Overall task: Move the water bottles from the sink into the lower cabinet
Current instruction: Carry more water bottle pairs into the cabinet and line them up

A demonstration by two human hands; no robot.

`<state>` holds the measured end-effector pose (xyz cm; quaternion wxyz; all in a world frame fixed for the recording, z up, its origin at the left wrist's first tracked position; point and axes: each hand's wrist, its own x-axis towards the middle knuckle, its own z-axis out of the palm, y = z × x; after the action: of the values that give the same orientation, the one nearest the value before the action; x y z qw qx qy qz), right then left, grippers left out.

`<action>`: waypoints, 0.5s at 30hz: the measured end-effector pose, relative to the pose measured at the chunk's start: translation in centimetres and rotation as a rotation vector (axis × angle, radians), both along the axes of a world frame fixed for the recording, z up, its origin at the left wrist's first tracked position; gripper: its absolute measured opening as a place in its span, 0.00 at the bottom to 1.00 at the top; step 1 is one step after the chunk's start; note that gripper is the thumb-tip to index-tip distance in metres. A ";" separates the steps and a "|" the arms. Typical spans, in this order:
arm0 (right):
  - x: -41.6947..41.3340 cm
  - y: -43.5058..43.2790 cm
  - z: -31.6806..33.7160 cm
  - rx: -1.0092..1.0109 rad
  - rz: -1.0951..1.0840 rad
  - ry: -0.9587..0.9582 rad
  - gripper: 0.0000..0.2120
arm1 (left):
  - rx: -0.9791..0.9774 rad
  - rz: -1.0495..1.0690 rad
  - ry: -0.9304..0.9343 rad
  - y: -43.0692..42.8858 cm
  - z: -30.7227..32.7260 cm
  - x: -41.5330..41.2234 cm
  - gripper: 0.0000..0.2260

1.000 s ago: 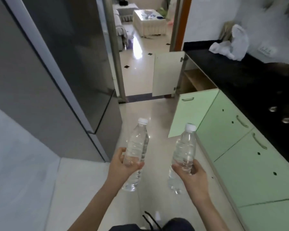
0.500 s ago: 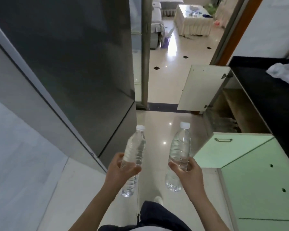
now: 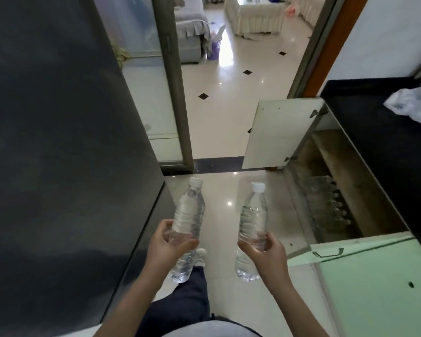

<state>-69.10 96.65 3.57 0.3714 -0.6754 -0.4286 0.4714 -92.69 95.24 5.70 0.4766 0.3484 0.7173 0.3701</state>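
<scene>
Since half a second ago you have stepped closer to the lower cabinet, so more of its inside shows, and both bottles are held as before. Nearest you, your dark trouser leg reaches forward to a pale shoe on the floor. Your left grip is clamped round the lower half of the left bottle, thumb in front and fingers behind. Your right grip is clamped on the right bottle at the same height. Both bottles are clear, white-capped, roughly upright with caps tipped away from you, held apart over the floor. The dark fridge stands close on your left. Just right of your right grip a green door with a handle stands swung out. Beyond it the lower cabinet is open under the black worktop; a row of bottles, blurred, lies near the front edge of the cabinet floor. At the cabinet's far side a white door stands open too. A white plastic bag lies on the worktop toward its far end. Farther off the floor runs through a doorway into another room.
</scene>
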 end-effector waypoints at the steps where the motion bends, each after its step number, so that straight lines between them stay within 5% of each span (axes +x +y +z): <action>1: -0.1 2.1 -0.2 -0.005 -0.020 -0.009 0.16 | -0.004 -0.029 -0.011 2.8 -0.4 -0.1 0.23; 9: 1.0 18.8 3.4 0.119 -0.278 0.022 0.16 | 0.111 -0.283 -0.029 26.7 2.2 1.3 0.26; 15: 4.0 25.4 2.1 0.024 -0.507 0.047 0.14 | 0.063 -0.483 -0.025 38.7 1.7 5.7 0.23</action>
<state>-65.12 122.01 5.62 0.4959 -0.7455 -0.2423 0.3737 -86.98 133.95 7.40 0.5490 0.5200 0.5952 0.2718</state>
